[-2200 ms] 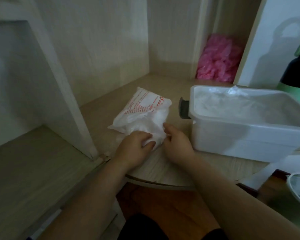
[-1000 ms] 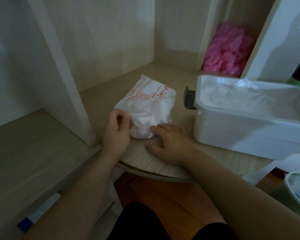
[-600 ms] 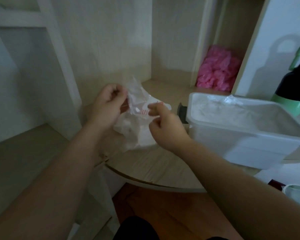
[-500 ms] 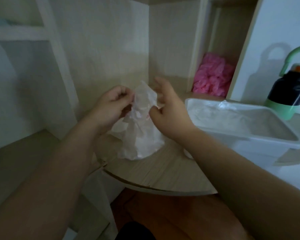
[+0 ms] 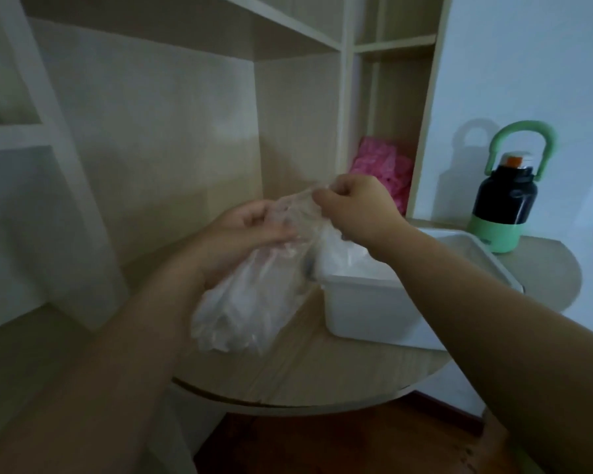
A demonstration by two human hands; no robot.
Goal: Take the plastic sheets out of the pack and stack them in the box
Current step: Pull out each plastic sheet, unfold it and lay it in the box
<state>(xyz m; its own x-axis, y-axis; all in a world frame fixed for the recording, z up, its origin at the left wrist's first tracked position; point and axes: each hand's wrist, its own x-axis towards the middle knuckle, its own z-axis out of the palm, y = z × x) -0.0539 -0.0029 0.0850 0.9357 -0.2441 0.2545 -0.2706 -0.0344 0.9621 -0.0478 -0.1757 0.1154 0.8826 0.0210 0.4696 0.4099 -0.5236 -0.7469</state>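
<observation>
The white plastic pack [image 5: 243, 309] hangs in the air above the round wooden tabletop [image 5: 322, 378], upright, its bottom near the surface. My left hand [image 5: 250, 227] grips its upper part. My right hand [image 5: 356, 203] pinches a thin clear plastic sheet [image 5: 302, 203] at the pack's top, pulled up and to the right. The white plastic box [image 5: 363, 306] stands just right of the pack, with white plastic sheets inside [image 5: 346, 254]; my right forearm crosses over it.
A dark bottle with green base and handle [image 5: 504, 203] stands behind the box on the right. A pink crumpled bundle [image 5: 384, 165] sits in a shelf niche at the back. Cabinet walls and shelves rise on the left and behind.
The pack has been lifted off the table and held upright. My right hand now pinches a sheet at its top and draws it up to the right. The camera tilted up.
</observation>
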